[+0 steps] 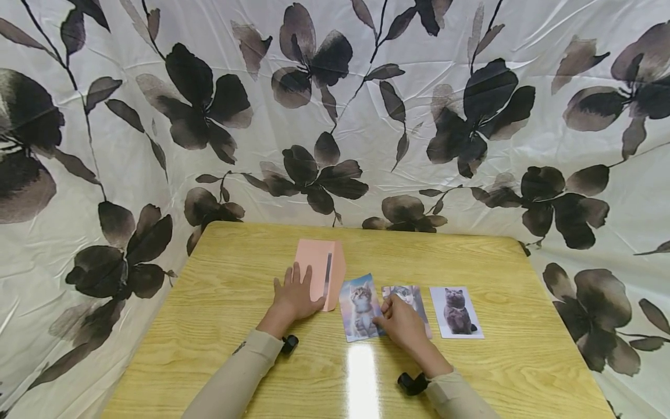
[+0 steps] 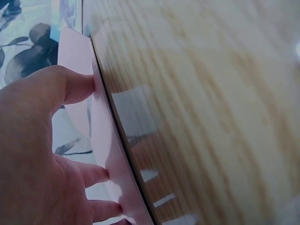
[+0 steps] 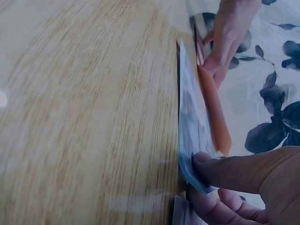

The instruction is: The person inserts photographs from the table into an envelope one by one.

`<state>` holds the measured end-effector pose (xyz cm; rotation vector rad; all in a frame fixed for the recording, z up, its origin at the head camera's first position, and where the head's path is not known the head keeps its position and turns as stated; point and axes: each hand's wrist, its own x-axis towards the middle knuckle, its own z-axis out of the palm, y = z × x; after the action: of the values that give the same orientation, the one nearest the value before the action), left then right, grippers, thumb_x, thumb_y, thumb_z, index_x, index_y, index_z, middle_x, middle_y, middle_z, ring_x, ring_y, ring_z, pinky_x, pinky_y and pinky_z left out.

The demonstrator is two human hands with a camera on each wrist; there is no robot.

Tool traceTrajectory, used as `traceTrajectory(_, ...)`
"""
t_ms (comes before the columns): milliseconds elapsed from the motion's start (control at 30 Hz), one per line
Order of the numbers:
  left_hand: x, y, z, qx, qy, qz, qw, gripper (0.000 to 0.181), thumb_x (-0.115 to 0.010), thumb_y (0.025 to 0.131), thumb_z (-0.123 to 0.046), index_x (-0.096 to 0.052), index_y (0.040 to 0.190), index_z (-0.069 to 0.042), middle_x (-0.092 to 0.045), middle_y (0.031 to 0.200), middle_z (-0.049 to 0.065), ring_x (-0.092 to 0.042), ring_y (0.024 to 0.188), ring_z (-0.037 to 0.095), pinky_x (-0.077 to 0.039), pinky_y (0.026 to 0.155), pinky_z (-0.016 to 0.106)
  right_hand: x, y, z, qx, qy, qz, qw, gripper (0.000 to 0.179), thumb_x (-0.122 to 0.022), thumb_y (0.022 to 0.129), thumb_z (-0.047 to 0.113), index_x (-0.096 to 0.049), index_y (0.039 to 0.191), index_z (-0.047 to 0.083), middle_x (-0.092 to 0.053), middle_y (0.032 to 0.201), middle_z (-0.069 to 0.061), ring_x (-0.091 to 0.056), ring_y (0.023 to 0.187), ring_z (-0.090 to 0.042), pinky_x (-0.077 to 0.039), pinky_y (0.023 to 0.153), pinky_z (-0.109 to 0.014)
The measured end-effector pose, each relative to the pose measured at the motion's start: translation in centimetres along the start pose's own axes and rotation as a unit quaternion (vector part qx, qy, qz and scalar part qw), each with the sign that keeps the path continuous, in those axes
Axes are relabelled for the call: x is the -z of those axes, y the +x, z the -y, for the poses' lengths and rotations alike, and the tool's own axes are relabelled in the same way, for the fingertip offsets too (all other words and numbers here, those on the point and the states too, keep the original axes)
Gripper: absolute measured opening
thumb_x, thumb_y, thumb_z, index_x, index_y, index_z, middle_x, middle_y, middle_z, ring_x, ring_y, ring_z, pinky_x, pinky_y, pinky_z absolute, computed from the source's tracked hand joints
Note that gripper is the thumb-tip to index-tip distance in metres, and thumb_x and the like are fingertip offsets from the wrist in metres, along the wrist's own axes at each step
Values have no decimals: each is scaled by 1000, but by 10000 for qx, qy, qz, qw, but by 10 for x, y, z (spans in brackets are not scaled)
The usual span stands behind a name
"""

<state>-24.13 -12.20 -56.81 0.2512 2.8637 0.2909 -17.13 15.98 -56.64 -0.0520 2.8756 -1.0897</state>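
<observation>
My left hand [image 1: 294, 297] rests with spread fingers on a pink envelope [image 1: 313, 254], its thumb near the lower edge. The envelope's flap [image 1: 338, 273] is folded out to the right, beside a narrow grey strip. Between thumb and fingers, my right hand [image 1: 405, 327] pinches the right edge of a picture card of a tabby kitten [image 1: 360, 302]. In the right wrist view this kitten card [image 3: 191, 112] is tilted up from the table at the pinched end. Partly hidden under the right hand lies a second cat picture card [image 1: 417, 299].
A third card with a dark grey cat [image 1: 456, 311] lies flat to the right. All of this is on a wooden table [image 1: 235, 256] whose far edge meets a flower-print cloth [image 1: 314, 122]. Each wrist wears a small black camera.
</observation>
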Motion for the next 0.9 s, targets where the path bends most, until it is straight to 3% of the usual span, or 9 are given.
traceTrajectory(233,0,0,0,0,-18,-14,10000,96,-56,104,-62,-18,173,-8,-8,177,29,-10,163,48,-17,122,78,1,4,-6,51,513,265,9983,41,-86,92,12,-66,127,2,-57,77,1,-50,57,-14,-45,63,-32)
traceTrajectory(500,2,-1,-2,-2,11,-8,10000,96,-56,103,-62,-17,173,-8,-7,176,30,-10,163,48,-16,122,78,9,7,-11,-38,1160,835,9897,45,-82,97,15,-65,137,4,-63,69,-2,-56,50,-17,-46,52,-30)
traceTrajectory(700,4,-1,-4,20,-48,5,10000,96,-57,103,-60,-18,173,-7,-8,176,31,-10,163,49,-16,122,78,16,9,-15,-153,1743,972,9798,39,-80,99,14,-66,134,5,-69,70,-4,-57,51,-17,-54,52,-33)
traceTrajectory(900,4,0,-4,44,-48,25,10000,96,-57,103,-59,-17,173,-7,-7,176,31,-10,163,49,-16,122,78,21,13,-21,35,1725,915,9807,31,-78,101,14,-67,127,3,-69,67,-6,-45,47,-11,-38,49,-28)
